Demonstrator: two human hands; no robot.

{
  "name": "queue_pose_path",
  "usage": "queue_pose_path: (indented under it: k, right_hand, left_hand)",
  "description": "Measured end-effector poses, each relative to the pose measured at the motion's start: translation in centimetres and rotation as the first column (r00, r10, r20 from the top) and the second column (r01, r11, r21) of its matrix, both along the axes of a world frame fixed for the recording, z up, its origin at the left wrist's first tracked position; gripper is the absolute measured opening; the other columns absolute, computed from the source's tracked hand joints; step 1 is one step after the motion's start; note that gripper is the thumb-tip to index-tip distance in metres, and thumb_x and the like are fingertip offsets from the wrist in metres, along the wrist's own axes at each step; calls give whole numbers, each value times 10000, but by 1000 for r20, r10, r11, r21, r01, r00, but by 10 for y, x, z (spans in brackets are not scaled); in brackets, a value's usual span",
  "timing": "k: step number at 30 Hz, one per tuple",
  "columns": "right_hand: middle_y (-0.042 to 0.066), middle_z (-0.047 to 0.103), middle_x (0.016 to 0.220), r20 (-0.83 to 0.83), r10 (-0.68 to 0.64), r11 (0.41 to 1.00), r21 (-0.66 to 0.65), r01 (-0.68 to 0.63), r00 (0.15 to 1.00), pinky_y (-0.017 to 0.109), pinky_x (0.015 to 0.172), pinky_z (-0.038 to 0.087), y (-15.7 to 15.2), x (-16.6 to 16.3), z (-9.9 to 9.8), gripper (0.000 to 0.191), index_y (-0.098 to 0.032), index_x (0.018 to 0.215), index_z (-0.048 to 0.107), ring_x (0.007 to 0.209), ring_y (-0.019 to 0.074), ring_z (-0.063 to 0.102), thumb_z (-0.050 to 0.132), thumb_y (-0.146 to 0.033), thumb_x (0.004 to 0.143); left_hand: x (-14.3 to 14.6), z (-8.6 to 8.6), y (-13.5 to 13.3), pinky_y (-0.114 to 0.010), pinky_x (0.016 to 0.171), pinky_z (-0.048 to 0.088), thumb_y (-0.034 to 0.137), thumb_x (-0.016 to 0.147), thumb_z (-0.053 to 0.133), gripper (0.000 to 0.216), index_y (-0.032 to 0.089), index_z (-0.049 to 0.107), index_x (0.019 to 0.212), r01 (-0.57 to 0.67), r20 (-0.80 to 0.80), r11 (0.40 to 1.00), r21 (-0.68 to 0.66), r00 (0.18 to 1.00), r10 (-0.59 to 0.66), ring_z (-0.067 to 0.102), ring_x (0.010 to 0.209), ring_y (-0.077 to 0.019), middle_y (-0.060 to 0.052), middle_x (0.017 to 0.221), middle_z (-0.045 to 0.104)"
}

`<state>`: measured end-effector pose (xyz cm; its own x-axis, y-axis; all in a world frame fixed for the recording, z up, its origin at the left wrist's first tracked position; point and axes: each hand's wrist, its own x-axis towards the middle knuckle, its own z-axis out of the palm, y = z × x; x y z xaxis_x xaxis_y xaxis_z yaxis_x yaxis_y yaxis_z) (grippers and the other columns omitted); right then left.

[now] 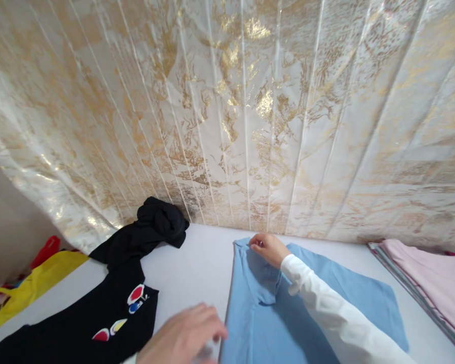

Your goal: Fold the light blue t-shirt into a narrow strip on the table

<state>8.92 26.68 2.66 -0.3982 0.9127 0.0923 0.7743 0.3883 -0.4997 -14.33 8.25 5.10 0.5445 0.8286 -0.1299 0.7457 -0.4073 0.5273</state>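
Note:
A light blue shirt point(284, 323) lies partly folded on the white surface, its neckline and folded edge showing near the far end. At its far left corner, my right hand point(269, 247) has its fingers pinched on the cloth. My left hand point(185, 331) hovers at the bottom, just left of the shirt's side edge. It is somewhat blurred, its fingers loosely bent and apart from the thumb, with nothing seen between them. Part of the shirt's right side is hidden beneath my right sleeve point(337, 313).
On the left lie a black garment point(79, 323) with coloured prints and a yellow garment point(53, 270), with something red point(47, 250) behind. A stack of folded clothes, pink point(432, 273) on top, sits at the right. A gold-patterned curtain point(227, 111) hangs along the back of the white surface point(197, 263).

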Motion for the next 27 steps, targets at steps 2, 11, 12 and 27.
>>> queue_pose_path:
  k: [2,11,12,27]
  right_hand:
    - [40,649,841,5,-19,999,40,19,1000,280,774,427,-11,14,-2,136,-176,901,704,843,180,596,595,-185,820]
    - [42,632,871,-83,-86,979,177,99,993,310,810,378,-30,29,-17,65,-206,777,617,892,210,551,579,-156,796]
    - [38,637,858,-97,-88,979,175,104,991,312,809,372,-30,28,-17,60,-209,784,604,885,210,554,566,-169,810]
    - [-18,644,756,-157,-186,977,79,200,970,266,618,369,-29,29,-23,181,-240,969,552,658,167,589,490,-275,803]
  left_hand:
    - [6,6,59,-283,834,429,95,781,600,269,267,594,988,-127,30,976,178,992,124,573,885,-162,23,972,612]
    - [23,-27,214,-231,662,415,98,767,596,127,172,657,849,-96,73,966,240,994,80,520,675,-123,-1,868,538]
    - [24,-30,217,-228,668,414,108,776,596,105,169,658,834,-76,82,970,232,995,58,523,693,-125,-4,871,534]
    - [10,-32,228,-256,752,426,226,829,584,113,173,679,860,61,152,976,207,984,-94,522,848,-171,-29,881,552]
